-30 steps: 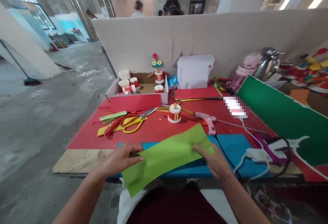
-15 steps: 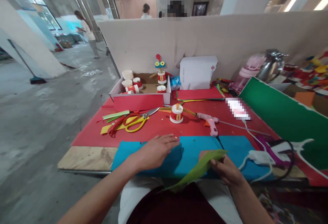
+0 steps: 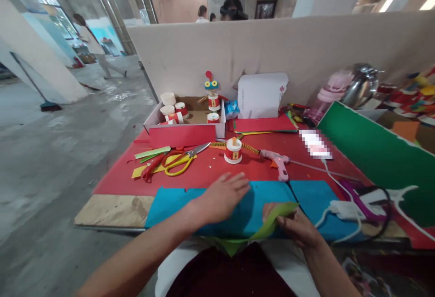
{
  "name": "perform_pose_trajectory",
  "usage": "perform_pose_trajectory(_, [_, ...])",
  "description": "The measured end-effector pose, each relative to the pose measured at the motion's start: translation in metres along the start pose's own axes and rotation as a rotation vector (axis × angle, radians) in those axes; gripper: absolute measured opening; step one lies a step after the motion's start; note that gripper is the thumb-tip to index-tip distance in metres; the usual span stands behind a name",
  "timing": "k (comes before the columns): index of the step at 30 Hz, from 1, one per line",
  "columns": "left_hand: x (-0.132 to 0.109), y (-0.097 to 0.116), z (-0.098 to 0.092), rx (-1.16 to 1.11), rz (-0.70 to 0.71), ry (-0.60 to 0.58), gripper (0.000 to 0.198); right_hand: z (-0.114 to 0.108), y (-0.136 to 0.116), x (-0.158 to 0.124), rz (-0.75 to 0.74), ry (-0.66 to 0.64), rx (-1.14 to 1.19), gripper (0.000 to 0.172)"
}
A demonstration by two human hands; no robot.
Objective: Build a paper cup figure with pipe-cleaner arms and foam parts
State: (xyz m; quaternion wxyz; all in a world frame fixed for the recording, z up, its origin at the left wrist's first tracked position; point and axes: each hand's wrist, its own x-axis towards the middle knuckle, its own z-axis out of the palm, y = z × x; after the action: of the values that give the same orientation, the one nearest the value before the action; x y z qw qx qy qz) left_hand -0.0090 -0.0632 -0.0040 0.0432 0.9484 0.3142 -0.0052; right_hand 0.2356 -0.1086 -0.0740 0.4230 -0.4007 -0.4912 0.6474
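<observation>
My left hand (image 3: 222, 197) lies flat with fingers spread on a blue paper sheet (image 3: 170, 202) at the table's near edge. My right hand (image 3: 297, 227) pinches a light green paper sheet (image 3: 272, 221), which bends down over the table edge toward my lap. Just beyond the blue sheet stand a red and white paper cup (image 3: 233, 150) and a pink glue gun (image 3: 277, 162). Yellow-handled scissors (image 3: 180, 161) rest on paper strips to the left.
A cardboard box (image 3: 185, 124) with cups and a paper-cup figure (image 3: 212, 95) sits at the back, beside a white box (image 3: 261, 94). A green board (image 3: 377, 156), cables and a power strip (image 3: 346, 208) crowd the right. A divider wall (image 3: 272, 47) stands behind; people are beyond it.
My left hand let go of the green sheet and moved right onto the blue sheet. The green sheet dropped from flat on the table to hanging from my right hand.
</observation>
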Motion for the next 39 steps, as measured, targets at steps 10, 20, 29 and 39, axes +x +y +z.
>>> perform_pose_trajectory(10, [0.011,-0.010,0.024,-0.103,-0.151,0.027,0.061,0.011,-0.013,-0.004,0.103,0.025,0.098,0.040])
perform_pose_trajectory(20, [-0.062,-0.036,0.014,-0.135,-0.156,-0.065,0.051,0.005,-0.004,0.000,0.100,-0.020,0.083,0.041])
perform_pose_trajectory(29, [-0.037,-0.051,0.008,-0.053,-0.448,0.068,0.047,0.014,-0.022,0.000,0.096,-0.011,0.035,0.038])
perform_pose_trajectory(39, [-0.022,-0.082,0.020,-0.054,-0.439,0.102,0.045,0.011,-0.015,0.000,0.110,0.002,0.085,0.036])
